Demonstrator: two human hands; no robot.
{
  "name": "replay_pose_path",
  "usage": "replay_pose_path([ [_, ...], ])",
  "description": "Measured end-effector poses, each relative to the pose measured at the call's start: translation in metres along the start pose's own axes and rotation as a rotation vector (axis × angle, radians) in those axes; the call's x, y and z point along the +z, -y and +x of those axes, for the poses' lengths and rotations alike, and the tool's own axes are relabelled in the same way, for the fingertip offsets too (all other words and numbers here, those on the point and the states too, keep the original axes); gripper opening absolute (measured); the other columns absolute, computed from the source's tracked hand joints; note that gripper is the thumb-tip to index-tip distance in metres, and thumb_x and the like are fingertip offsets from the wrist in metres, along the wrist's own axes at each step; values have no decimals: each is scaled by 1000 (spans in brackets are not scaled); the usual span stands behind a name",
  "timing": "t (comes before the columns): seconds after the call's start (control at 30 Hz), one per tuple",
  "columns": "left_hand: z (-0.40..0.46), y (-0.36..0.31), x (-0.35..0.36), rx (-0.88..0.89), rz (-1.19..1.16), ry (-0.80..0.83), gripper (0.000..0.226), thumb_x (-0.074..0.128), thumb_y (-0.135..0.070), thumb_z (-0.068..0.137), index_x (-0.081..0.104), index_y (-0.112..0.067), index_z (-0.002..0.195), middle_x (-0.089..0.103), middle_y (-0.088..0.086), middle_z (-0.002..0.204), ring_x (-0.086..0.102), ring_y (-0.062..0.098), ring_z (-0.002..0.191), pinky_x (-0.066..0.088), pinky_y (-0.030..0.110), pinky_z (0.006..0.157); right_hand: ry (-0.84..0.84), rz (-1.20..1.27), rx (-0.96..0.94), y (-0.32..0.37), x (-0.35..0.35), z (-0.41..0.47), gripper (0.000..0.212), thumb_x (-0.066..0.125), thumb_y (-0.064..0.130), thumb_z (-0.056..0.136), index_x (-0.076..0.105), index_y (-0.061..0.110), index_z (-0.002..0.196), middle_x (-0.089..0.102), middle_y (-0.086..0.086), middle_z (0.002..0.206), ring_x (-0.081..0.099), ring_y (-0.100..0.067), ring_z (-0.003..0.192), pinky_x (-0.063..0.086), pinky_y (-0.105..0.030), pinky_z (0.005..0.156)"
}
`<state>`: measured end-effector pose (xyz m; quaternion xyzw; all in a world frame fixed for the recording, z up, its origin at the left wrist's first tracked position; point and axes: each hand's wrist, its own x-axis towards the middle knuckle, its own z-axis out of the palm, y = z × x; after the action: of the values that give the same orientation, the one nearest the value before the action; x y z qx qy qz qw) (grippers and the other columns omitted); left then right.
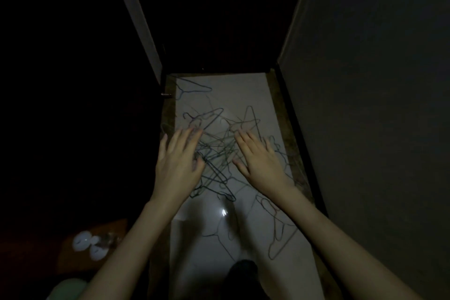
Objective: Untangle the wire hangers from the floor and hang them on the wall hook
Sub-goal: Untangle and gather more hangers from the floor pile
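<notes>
Head view, dim light. A narrow strip of pale glossy floor point(243, 90) runs away from the camera between a grey wall point(365, 80) on the right and a dark door point(214, 19) at the far end, with a pale door frame point(136, 14) slanting down on the left. Most of the floor's middle is covered by a tangled heap of wire hangers point(219, 153) — thin dark wires crossing one another so closely that single hangers cannot be counted. One separate hanger point(192, 89) lies apart from the heap at the far left of the floor, near the door; another loose hanger point(277, 234) lies nearer the camera toward the right edge, partly under the right forearm. Both bare arms reach forward over the heap. The left hand point(177, 163) is held palm down with its fingers straight and spread over the heap's left side; the right hand point(260, 161) is likewise flat and spread over the right side. Neither hand pinches a wire — whether the fingertips touch the hangers cannot be told. At lower left, on a brownish surface, lie small white objects point(89, 243), too dim to identify. A bright glint point(223, 212) of reflected light marks the floor between the forearms
</notes>
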<state>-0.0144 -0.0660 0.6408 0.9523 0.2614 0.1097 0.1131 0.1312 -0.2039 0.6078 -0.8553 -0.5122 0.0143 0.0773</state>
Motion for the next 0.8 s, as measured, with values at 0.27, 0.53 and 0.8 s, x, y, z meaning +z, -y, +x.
replay_pose_path([
  [0.27, 14, 21, 135, -11, -10, 90, 60, 31, -31, 82, 43, -14, 138, 46, 7, 140, 32, 22, 136, 10, 40, 114, 89, 39, 77, -54, 120, -4, 59, 34, 42, 88, 45, 8, 134, 52, -7, 136, 48, -22, 127, 36, -49, 102],
  [0.53, 13, 91, 304, 8, 24, 165, 65, 26, -37, 81, 36, -19, 143, 40, 6, 146, 29, 22, 138, 15, 45, 114, 143, 96, 147, -73, 302, -6, 67, 18, 48, 89, 16, 17, 148, 22, -1, 154, 15, -15, 143, -5, -33, 115],
  [0.8, -2, 188, 484, 153, 106, 229, 59, 32, -31, 84, 41, -15, 139, 46, 10, 142, 36, 27, 135, 12, 40, 111, 254, 91, 171, -99, 499, -11, 63, 32, 46, 92, 23, 14, 146, 28, -3, 152, 25, -18, 141, 8, -39, 112],
])
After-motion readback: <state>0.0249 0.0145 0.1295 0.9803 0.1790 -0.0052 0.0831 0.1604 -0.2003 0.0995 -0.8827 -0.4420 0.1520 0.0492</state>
